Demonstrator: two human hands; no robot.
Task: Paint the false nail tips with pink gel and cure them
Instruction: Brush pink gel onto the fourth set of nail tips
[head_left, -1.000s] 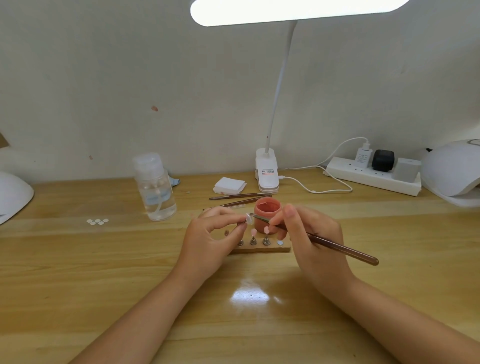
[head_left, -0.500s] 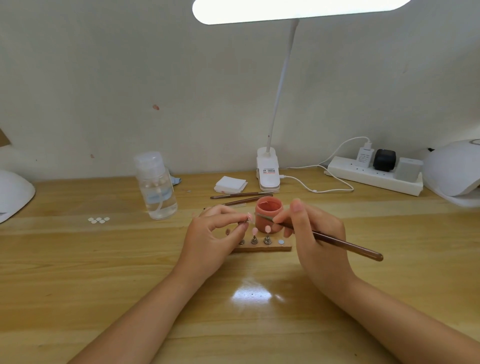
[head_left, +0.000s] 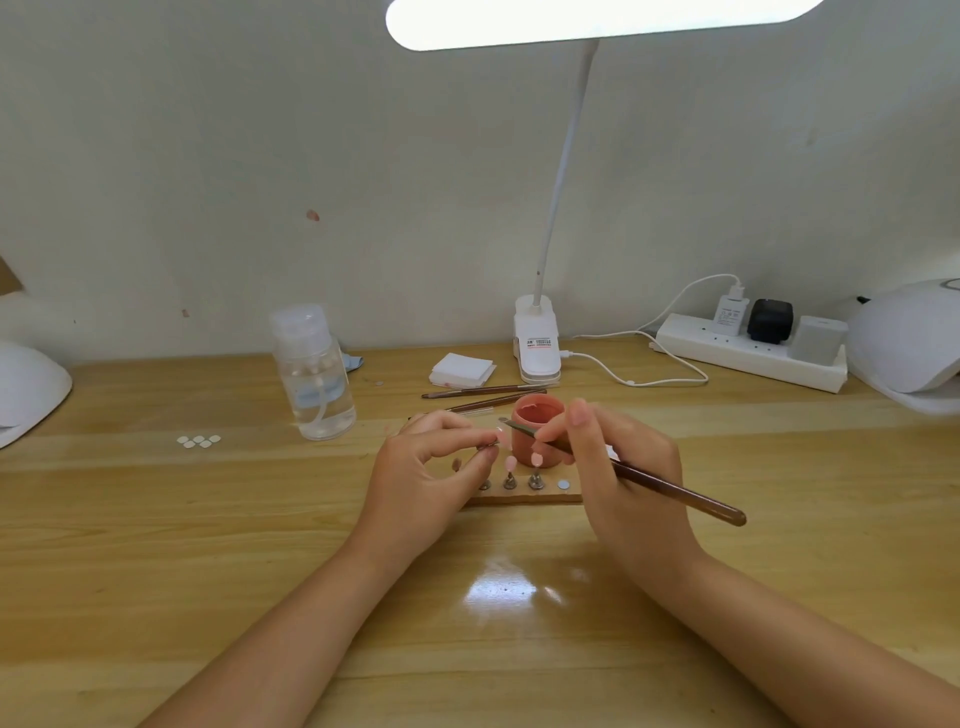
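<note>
My left hand (head_left: 431, 475) pinches a small nail tip on its stand (head_left: 497, 439) between thumb and forefinger, just left of the open pink gel pot (head_left: 537, 428). My right hand (head_left: 618, 470) grips a brown brush (head_left: 670, 491) like a pen, its metal tip (head_left: 506, 423) close to the held nail tip, in front of the pot's left rim. Below the hands lies a wooden holder strip (head_left: 524, 499) with pink nail tips (head_left: 536, 460) standing on metal stands and one bare silver disc (head_left: 563, 485).
A clear liquid bottle (head_left: 314, 374) stands to the left, small white discs (head_left: 198, 441) beyond it. Two spare brushes (head_left: 483, 392), white wipes (head_left: 462, 370), a clip lamp (head_left: 537, 343), a power strip (head_left: 748, 351) and a white curing lamp (head_left: 914, 343) lie behind. Another white lamp (head_left: 28, 387) sits far left.
The brush tip moved from the held nail tip to the gel pot and back beside the nail tip. My left hand stayed in place, holding the tip.
</note>
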